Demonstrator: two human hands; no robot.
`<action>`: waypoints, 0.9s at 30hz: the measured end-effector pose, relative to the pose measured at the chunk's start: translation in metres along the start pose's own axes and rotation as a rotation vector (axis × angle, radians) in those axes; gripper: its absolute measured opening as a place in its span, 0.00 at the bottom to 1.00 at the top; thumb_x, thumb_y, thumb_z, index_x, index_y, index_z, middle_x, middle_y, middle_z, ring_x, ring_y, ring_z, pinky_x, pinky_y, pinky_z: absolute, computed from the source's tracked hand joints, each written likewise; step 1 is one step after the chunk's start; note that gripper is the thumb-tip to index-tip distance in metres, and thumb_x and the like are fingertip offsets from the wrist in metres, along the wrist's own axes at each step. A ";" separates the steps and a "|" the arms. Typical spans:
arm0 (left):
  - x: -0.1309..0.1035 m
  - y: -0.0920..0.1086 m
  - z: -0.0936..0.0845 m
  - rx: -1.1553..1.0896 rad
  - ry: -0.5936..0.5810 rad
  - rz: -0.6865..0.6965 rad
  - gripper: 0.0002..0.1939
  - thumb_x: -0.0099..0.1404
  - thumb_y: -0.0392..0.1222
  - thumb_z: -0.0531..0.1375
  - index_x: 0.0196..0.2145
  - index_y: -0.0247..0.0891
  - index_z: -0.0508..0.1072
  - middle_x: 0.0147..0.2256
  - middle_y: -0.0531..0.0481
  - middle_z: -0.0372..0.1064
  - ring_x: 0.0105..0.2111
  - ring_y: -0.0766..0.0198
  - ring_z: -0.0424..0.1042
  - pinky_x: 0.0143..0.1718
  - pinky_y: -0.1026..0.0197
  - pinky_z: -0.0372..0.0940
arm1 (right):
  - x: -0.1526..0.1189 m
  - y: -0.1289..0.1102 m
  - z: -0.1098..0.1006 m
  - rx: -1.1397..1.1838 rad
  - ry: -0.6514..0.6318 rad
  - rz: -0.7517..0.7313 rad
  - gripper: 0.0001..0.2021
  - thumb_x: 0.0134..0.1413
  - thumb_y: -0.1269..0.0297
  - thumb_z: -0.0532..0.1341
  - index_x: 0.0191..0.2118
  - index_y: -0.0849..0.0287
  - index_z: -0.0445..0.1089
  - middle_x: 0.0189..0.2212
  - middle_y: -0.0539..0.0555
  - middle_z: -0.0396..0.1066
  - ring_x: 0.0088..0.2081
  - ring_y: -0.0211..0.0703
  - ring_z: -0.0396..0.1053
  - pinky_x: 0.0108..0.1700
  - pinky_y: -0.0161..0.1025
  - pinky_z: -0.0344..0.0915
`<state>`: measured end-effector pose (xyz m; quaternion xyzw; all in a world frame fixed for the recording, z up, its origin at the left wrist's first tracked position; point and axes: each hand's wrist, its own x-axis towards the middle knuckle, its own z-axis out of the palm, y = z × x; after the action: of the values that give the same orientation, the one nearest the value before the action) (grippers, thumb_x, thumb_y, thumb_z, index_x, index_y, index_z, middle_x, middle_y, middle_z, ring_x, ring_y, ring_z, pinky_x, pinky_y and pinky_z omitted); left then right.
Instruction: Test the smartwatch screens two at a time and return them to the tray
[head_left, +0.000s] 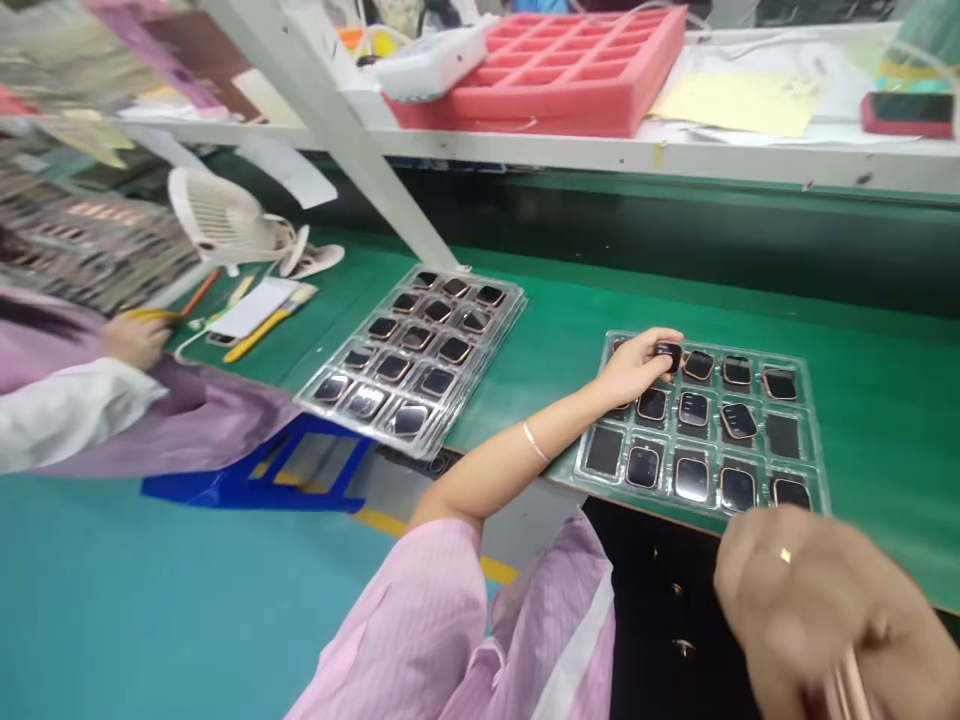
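Observation:
My left hand (637, 368) is closed on a dark square-faced smartwatch (667, 355), pinched between thumb and fingers. It is above the back row of a clear plastic tray (816, 440), whose pockets hold several smartwatches with gold-toned rims. One of them, a watch (739, 421) in the middle row, lies askew. Close to the camera at the lower right, my right hand (825, 600) is blurred, with curled fingers and a ring. A pinkish, slender shape shows under its fingers, too smeared to name.
Left of my arm, a stack of clear trays (472, 365) holds more watches. Further left are a brush (270, 322), a white fan (225, 215) and a co-worker's hand (139, 340). A slanted post (352, 130) meets the bench. A red foam tray (570, 70) lies on the shelf.

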<state>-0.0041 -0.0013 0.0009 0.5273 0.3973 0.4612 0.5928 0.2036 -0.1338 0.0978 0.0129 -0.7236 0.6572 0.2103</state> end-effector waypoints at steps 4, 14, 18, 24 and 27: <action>-0.002 0.003 0.000 0.017 0.036 0.009 0.26 0.54 0.24 0.57 0.52 0.35 0.70 0.44 0.46 0.76 0.38 0.65 0.76 0.46 0.60 0.73 | 0.009 -0.003 -0.074 0.005 0.515 0.197 0.21 0.63 0.64 0.66 0.61 0.43 0.73 0.32 0.51 0.79 0.25 0.41 0.74 0.28 0.37 0.74; -0.004 0.005 -0.002 0.042 0.056 -0.021 0.28 0.52 0.27 0.62 0.52 0.35 0.70 0.43 0.46 0.77 0.42 0.63 0.78 0.51 0.58 0.73 | -0.009 0.102 -0.156 -0.020 0.799 0.263 0.31 0.49 0.72 0.67 0.61 0.56 0.65 0.52 0.59 0.77 0.41 0.41 0.78 0.42 0.40 0.79; -0.006 0.003 -0.004 0.092 0.040 -0.019 0.26 0.57 0.34 0.65 0.53 0.35 0.70 0.44 0.44 0.77 0.45 0.61 0.78 0.51 0.57 0.73 | -0.011 0.098 -0.148 -0.075 0.767 0.289 0.27 0.53 0.72 0.64 0.60 0.57 0.67 0.51 0.59 0.78 0.38 0.40 0.78 0.39 0.39 0.78; -0.009 0.004 -0.003 0.110 0.035 -0.006 0.25 0.57 0.36 0.65 0.54 0.35 0.71 0.43 0.45 0.77 0.44 0.61 0.78 0.49 0.57 0.74 | -0.009 0.096 -0.147 -0.154 0.742 0.314 0.27 0.50 0.73 0.62 0.59 0.57 0.69 0.51 0.58 0.77 0.37 0.41 0.78 0.38 0.39 0.77; -0.011 0.008 -0.002 0.134 0.038 0.000 0.23 0.58 0.37 0.65 0.52 0.36 0.72 0.42 0.46 0.78 0.41 0.62 0.77 0.45 0.60 0.74 | -0.009 0.095 -0.146 -0.143 0.751 0.313 0.25 0.52 0.71 0.64 0.58 0.57 0.70 0.50 0.58 0.78 0.37 0.41 0.78 0.36 0.37 0.76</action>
<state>-0.0102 -0.0109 0.0088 0.5568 0.4385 0.4437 0.5485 0.2255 0.0171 0.0118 -0.3528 -0.6339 0.5882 0.3574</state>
